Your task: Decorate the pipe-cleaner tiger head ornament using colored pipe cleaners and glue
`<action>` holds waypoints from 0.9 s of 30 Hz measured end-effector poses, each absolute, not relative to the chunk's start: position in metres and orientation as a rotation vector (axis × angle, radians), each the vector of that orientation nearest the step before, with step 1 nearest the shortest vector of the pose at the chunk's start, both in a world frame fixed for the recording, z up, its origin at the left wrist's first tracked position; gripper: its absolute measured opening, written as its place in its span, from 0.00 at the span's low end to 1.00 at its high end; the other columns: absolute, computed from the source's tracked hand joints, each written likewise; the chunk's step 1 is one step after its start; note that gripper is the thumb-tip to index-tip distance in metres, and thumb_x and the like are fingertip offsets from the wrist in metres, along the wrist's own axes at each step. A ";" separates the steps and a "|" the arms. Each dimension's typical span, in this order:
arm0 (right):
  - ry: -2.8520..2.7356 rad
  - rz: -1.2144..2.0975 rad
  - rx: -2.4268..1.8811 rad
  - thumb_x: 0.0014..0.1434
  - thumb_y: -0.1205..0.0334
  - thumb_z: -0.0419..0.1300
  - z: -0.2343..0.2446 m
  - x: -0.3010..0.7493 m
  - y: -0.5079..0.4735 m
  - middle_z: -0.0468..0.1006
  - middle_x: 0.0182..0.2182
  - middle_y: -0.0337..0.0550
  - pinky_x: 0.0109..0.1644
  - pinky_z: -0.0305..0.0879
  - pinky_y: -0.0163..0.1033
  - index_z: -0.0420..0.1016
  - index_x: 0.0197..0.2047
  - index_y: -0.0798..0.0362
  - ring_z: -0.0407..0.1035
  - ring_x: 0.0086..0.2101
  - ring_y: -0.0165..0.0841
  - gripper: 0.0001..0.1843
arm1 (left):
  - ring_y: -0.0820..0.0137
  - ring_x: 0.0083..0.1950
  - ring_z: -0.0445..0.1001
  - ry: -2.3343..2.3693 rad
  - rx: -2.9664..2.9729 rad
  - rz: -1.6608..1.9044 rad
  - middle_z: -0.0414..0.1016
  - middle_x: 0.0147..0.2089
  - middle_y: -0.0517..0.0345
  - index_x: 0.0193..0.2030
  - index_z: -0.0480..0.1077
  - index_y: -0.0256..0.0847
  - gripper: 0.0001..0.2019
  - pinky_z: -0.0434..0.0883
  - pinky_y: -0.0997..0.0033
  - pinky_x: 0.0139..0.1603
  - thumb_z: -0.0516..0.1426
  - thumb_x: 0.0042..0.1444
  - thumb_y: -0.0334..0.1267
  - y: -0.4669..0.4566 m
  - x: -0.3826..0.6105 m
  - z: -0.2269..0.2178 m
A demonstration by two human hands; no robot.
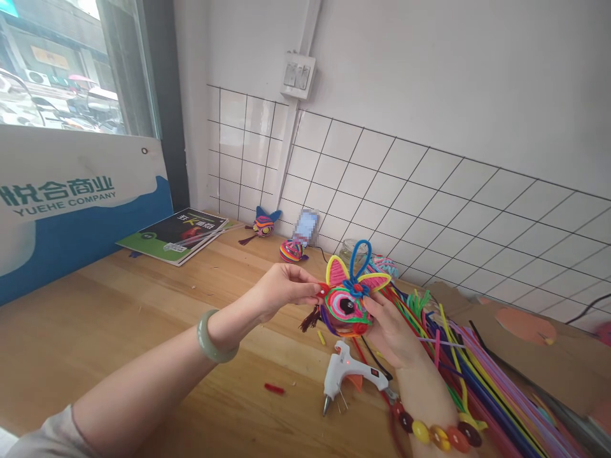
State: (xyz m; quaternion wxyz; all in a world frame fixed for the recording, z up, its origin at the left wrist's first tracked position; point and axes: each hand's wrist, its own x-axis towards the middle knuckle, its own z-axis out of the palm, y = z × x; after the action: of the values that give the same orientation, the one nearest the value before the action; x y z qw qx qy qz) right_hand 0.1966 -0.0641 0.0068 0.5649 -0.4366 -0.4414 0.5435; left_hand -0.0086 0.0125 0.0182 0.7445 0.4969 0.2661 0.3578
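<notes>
My right hand [389, 327] is wrapped round the right side of a colourful pipe-cleaner animal head [344, 305], holding it above the table. The head has pink ears edged in yellow, a big black eye, a blue loop on top and a dark tassel [310, 318] at its left. At its left edge, my left hand [286, 289] pinches a small red piece [323, 291] with a white dot on it. The piece seems to touch the head; whether it is fixed there I cannot tell. A white glue gun [353, 372] with a glowing red light lies below my right hand.
Pipe cleaners [482, 375] in many colours lie to the right, by brown cardboard [520, 356]. Against the wall stand a blue-eared animal head [264, 222], a striped ornament [292, 250], a phone [306, 226] and a glass jar [352, 249]. A book [179, 235] lies left; a red scrap [274, 388] lies in front.
</notes>
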 end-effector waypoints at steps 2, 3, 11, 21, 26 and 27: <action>-1.038 1.272 -1.024 0.51 0.52 0.69 0.007 0.196 -0.064 0.83 0.40 0.42 0.51 0.69 0.51 0.76 0.39 0.48 0.73 0.48 0.45 0.15 | 0.72 0.29 0.78 0.589 1.086 0.791 0.80 0.26 0.52 0.26 0.75 0.32 0.15 0.75 0.72 0.38 0.72 0.35 0.39 0.012 -0.008 0.018; -1.038 1.269 -1.024 0.50 0.52 0.69 0.007 0.196 -0.064 0.83 0.40 0.42 0.51 0.69 0.51 0.76 0.39 0.48 0.74 0.47 0.45 0.14 | 0.72 0.29 0.78 0.596 1.084 0.795 0.80 0.25 0.52 0.26 0.75 0.32 0.15 0.75 0.73 0.37 0.72 0.35 0.39 0.012 -0.008 0.018; -1.048 1.271 -1.017 0.52 0.50 0.68 0.006 0.197 -0.064 0.82 0.44 0.43 0.53 0.67 0.52 0.76 0.44 0.46 0.73 0.49 0.45 0.17 | 0.72 0.28 0.78 0.611 1.097 0.821 0.79 0.25 0.53 0.25 0.73 0.33 0.17 0.75 0.75 0.35 0.72 0.34 0.41 0.011 -0.006 0.017; -1.153 1.267 -0.929 0.43 0.41 0.71 0.002 0.199 -0.062 0.79 0.50 0.46 0.55 0.66 0.53 0.72 0.52 0.43 0.69 0.54 0.47 0.34 | 0.73 0.28 0.78 0.611 1.133 0.844 0.80 0.26 0.53 0.26 0.74 0.33 0.16 0.73 0.76 0.33 0.71 0.36 0.41 0.016 -0.008 0.014; -1.182 1.207 -0.924 0.41 0.41 0.72 0.007 0.194 -0.062 0.79 0.50 0.47 0.57 0.65 0.52 0.73 0.50 0.44 0.67 0.55 0.47 0.34 | 0.74 0.28 0.77 0.590 1.166 0.861 0.80 0.27 0.55 0.27 0.74 0.33 0.15 0.74 0.76 0.35 0.71 0.38 0.41 0.015 -0.008 0.016; -1.180 1.201 -0.928 0.40 0.41 0.72 0.007 0.194 -0.063 0.79 0.49 0.46 0.57 0.65 0.52 0.73 0.49 0.44 0.68 0.55 0.47 0.34 | 0.74 0.29 0.77 0.583 1.172 0.867 0.80 0.27 0.55 0.27 0.74 0.33 0.15 0.74 0.76 0.35 0.71 0.38 0.41 0.015 -0.008 0.016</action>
State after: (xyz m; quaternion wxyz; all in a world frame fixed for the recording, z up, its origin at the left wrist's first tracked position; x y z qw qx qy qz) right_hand 0.1936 -0.0625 0.0072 0.5724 -0.3959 -0.5032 0.5123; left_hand -0.0076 0.0148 0.0158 0.7074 0.5277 0.2624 0.3902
